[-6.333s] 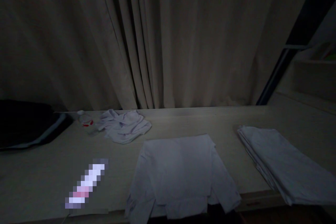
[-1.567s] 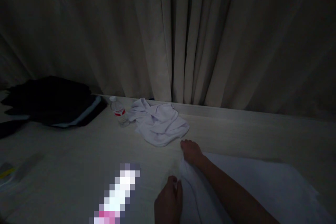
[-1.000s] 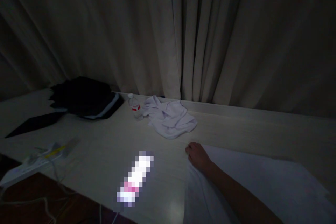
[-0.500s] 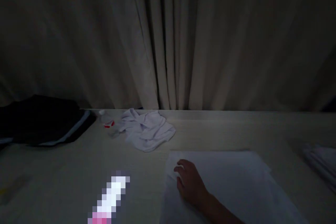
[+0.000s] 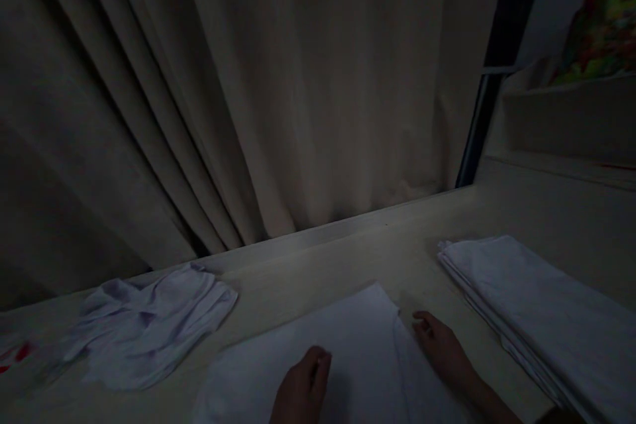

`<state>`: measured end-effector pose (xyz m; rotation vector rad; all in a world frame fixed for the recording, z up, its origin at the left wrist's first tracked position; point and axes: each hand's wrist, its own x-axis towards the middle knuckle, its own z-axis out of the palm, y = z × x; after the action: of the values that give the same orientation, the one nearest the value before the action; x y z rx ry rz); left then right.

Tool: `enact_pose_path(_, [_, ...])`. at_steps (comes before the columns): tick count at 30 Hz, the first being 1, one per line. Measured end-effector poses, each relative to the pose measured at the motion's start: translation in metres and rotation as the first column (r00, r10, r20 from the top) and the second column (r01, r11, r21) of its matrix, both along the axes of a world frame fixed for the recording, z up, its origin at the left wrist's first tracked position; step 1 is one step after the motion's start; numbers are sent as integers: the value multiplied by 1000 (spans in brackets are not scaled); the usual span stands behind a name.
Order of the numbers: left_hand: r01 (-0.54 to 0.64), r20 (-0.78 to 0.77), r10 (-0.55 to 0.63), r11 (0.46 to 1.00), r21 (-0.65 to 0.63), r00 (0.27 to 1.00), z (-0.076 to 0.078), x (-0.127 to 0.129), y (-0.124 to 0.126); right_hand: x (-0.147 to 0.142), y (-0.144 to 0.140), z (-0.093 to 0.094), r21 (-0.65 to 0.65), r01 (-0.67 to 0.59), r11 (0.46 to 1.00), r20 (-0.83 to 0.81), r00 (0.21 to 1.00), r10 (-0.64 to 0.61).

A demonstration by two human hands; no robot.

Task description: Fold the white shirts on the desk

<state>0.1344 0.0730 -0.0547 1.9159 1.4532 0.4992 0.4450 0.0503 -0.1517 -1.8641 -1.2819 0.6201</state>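
One clear plastic bottle with red markings (image 5: 17, 352) sits at the far left, cut off by the frame edge and blurred, so I cannot tell whether any liquid is in it. Just beside it, a crumpled white cloth (image 5: 154, 338) lies bunched on the pale wood-look counter (image 5: 308, 278), close to the raised back edge. Behind, a tall beige-brown fabric curtain (image 5: 318, 79) hangs in folds.

Near the lower middle, the left hand (image 5: 303, 381) is over a smooth white fabric garment (image 5: 360, 338), its fingers curled in and the thumb close to them; I cannot tell whether it pinches any cloth. The garment lies spread on the front of the counter, its lower part running out of the frame. By the garment's right edge, the right hand (image 5: 440, 344) has loosely bent fingers, parted and gripping nothing visible; whether it touches the fabric is unclear.

Further right, a layered stack of folded white cloth (image 5: 541, 305) lies at a slant, apart from the garment. Beyond it rises a dark upright post (image 5: 507, 20), then a pale boxy shelf (image 5: 561, 116). Above the shelf's front board shows a rounded red, yellow and green patterned object (image 5: 601, 33), perhaps a bag; its inside is hidden.
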Motion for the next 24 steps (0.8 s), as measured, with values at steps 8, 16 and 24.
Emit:
enact_pose_path(8, [401, -481, -279, 900, 170, 831, -52, 155, 122, 3, 51, -17, 10, -89, 996, -35, 995, 90])
enact_pose_path(16, [532, -642, -338, 837, 129, 688, -78, 201, 159, 8, 63, -22, -58, -107, 993, -19, 994, 106])
enact_pose_path(24, [540, -703, -342, 839, 71, 624, -77, 210, 150, 9, 53, -18, -227, -139, 964, 224, 956, 191])
